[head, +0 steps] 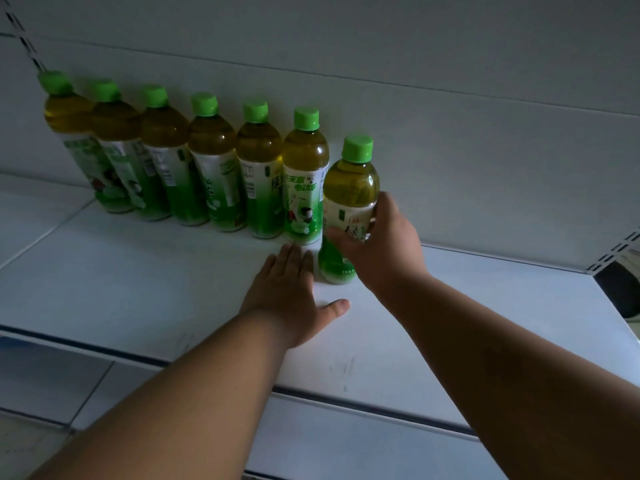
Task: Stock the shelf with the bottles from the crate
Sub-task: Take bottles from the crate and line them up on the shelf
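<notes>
Several green-capped tea bottles point(214, 161) stand in a row along the back of a white shelf point(138, 278). At the row's right end stands one more bottle point(349, 188), a little forward of the others. My right hand point(384, 244) grips this bottle around its middle, thumb on the front of the label. My left hand point(294, 292) lies flat on the shelf just left of that bottle's base, fingers straight and pointing at the row. The crate is out of view.
The white back panel point(450, 116) rises behind the bottles. Bare shelf surface stretches to the right of the held bottle. A slotted upright point(613, 251) marks the shelf's right end, and a lower shelf edge point(346, 438) runs in front.
</notes>
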